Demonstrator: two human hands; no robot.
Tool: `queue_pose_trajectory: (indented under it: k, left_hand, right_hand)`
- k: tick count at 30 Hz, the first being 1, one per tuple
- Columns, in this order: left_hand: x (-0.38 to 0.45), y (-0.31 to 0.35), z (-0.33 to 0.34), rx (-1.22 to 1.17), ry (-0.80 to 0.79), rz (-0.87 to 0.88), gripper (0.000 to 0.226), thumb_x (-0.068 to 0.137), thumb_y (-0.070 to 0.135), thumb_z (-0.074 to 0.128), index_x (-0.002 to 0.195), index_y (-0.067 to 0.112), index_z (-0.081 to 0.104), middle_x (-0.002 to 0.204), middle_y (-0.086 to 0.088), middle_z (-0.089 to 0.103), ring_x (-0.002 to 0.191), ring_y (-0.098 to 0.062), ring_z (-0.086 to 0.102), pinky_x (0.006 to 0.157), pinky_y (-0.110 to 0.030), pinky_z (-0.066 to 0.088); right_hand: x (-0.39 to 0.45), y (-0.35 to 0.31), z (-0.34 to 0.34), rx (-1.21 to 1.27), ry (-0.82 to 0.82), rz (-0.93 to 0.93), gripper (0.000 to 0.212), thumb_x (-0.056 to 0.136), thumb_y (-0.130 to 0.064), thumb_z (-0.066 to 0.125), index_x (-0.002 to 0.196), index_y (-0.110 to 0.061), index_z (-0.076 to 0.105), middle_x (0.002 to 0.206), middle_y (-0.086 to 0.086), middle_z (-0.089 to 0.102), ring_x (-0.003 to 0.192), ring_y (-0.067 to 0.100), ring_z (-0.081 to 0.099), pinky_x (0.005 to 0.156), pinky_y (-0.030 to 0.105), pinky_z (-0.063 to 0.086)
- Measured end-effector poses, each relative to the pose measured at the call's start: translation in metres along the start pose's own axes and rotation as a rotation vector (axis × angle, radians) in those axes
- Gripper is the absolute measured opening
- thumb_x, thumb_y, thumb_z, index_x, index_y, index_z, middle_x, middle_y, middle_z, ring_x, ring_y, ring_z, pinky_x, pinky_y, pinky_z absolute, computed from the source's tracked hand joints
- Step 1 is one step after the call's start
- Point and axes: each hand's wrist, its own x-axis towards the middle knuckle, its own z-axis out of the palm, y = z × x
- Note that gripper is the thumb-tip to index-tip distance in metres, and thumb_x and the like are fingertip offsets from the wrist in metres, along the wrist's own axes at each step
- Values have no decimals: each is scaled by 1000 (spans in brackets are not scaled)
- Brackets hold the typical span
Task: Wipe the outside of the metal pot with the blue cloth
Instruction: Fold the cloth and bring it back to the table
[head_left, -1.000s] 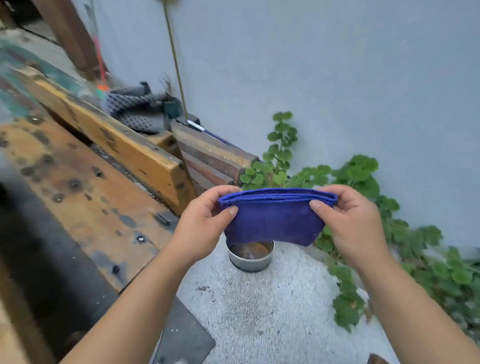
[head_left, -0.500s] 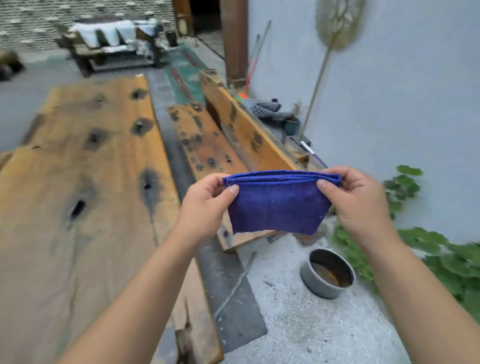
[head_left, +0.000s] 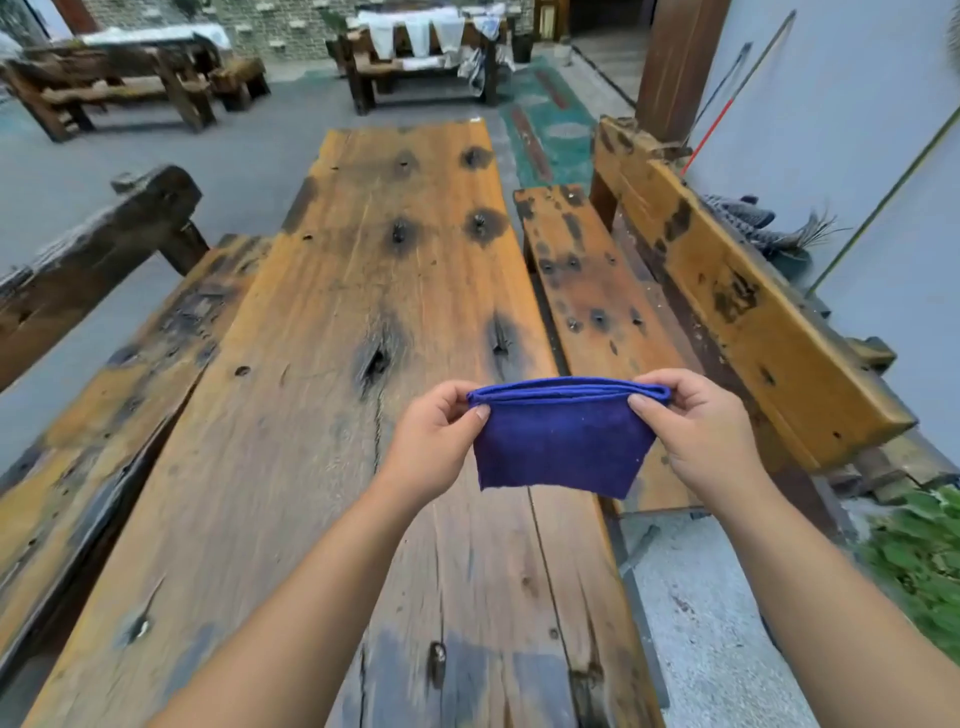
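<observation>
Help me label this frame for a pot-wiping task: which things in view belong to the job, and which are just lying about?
Part of the job:
- blue cloth, folded
- left hand and right hand, each pinching a top corner
- the metal pot is not in view

Just lying about:
- wooden table
- bench
- green plant
- white cloths on a far bench

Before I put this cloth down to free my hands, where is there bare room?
The wooden table is bare from under the blue cloth to its far end. The bench seat on the right is bare too. Left hand and right hand pinch the cloth's top corners.
</observation>
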Motion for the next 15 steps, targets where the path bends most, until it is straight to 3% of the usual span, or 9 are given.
queue_pose_trajectory:
  k: [2, 6, 8, 11, 15]
  left_hand:
    - [9, -13, -14, 19, 23, -24, 24, 94, -4, 54, 89, 18, 64, 81, -1, 69, 75, -13, 60, 77, -33, 48]
    - [25, -38, -26, 5, 64, -83, 24, 94, -4, 53, 89, 18, 63, 81, 2, 69, 71, -5, 61, 72, -21, 48]
    - [31, -50, -27, 0, 74, -106, 25, 94, -4, 54, 88, 18, 64, 79, 4, 68, 67, 1, 60, 69, -15, 47]
    - [38, -69, -27, 0, 82, -139, 24, 94, -4, 53, 88, 18, 64, 78, 6, 66, 65, 4, 58, 67, -11, 46]
    - [49, -93, -22, -10, 142, -215, 26, 95, -1, 53, 89, 21, 65, 80, 8, 67, 68, 4, 59, 69, -11, 46]
  right_hand:
    - [9, 5, 23, 7, -15, 20, 30, 86, 4, 66, 86, -26, 67, 78, -11, 71, 72, -3, 63, 68, 12, 49]
    - [27, 25, 51, 4, -54, 73, 24, 87, 3, 65, 89, -21, 67, 85, 3, 71, 74, 3, 65, 70, 18, 51]
    - [35, 39, 59, -13, -77, 99, 24, 87, 2, 65, 88, -22, 67, 85, 0, 71, 76, 8, 65, 72, 21, 52]
    - [46, 61, 70, 46, -109, 138, 30, 86, 7, 64, 84, -23, 66, 79, -7, 70, 69, -3, 63, 66, 13, 50]
    - [64, 94, 80, 53, -187, 197, 32, 86, 7, 64, 84, -25, 66, 80, -3, 70, 69, -3, 63, 65, 12, 50]
